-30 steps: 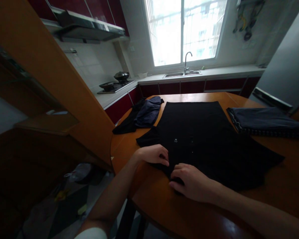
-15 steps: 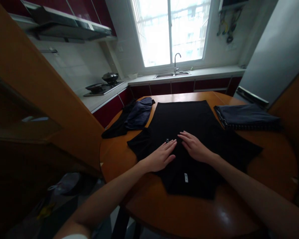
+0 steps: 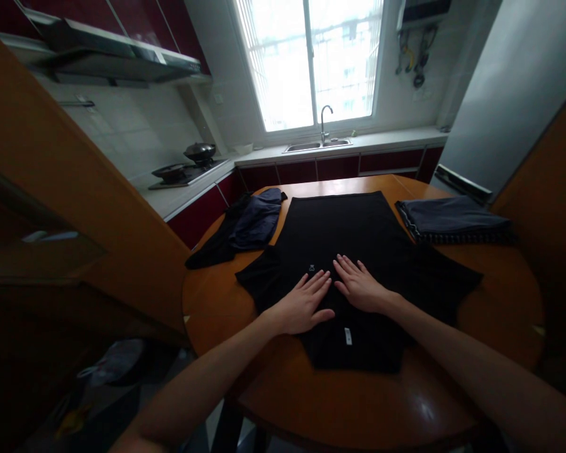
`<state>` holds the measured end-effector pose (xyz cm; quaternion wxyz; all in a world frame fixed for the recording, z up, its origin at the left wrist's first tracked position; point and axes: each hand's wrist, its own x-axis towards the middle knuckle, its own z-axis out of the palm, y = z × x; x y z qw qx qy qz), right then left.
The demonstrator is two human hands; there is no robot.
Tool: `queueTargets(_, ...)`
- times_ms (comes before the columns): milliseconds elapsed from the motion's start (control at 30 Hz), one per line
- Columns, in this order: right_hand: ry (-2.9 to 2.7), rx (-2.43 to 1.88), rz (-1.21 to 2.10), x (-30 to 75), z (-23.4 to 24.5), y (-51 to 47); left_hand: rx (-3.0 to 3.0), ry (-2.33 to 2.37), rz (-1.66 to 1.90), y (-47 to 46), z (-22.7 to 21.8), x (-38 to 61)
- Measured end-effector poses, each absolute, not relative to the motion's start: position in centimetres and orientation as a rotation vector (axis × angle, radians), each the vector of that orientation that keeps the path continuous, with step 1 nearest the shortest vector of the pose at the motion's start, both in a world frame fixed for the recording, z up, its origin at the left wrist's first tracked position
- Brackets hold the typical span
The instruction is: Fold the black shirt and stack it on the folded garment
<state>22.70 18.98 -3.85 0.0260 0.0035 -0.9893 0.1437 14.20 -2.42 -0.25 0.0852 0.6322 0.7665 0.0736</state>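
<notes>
A black short-sleeved shirt [image 3: 358,233] lies spread flat on a round wooden table [image 3: 358,402], collar end towards me, with a small white label [image 3: 348,336] showing near the neck. My left hand [image 3: 304,306] rests flat on the shirt's chest, fingers stretched out, just below a small pale emblem [image 3: 311,268]. My right hand [image 3: 361,284] lies flat beside it, fingers spread, touching the cloth. Neither hand holds anything.
A crumpled dark blue and black garment [image 3: 245,226] lies at the table's left edge. A folded dark garment [image 3: 453,220] sits at the right. Behind are a counter with sink [image 3: 311,146], a stove with pans [image 3: 186,167], a wooden partition [image 3: 75,189] at left and a fridge [image 3: 514,100] at right.
Both hands left the collar at the near edge, where their fingers were bent on the cloth, and moved up onto the chest, now lying flat. The view shifted, showing more of the table.
</notes>
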Motion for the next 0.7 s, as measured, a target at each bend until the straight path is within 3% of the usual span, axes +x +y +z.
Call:
queueTargets(267, -3.062, -0.011, 0.428, 22.7, -3.6, 18.7, 1.644, 2.464, 0.199, -2.9, -1.4, 11.5)
queueTargets(500, -3.043, 0.004, 0.447, 22.6, -4.3, 19.1, 1.474, 2.672, 0.686, -2.9, -0.7, 10.7)
queueTargets(700, -3.058, -0.013, 0.401, 22.5, -4.5, 19.1, 1.41, 2.749, 0.378, -2.4, -1.8, 11.7)
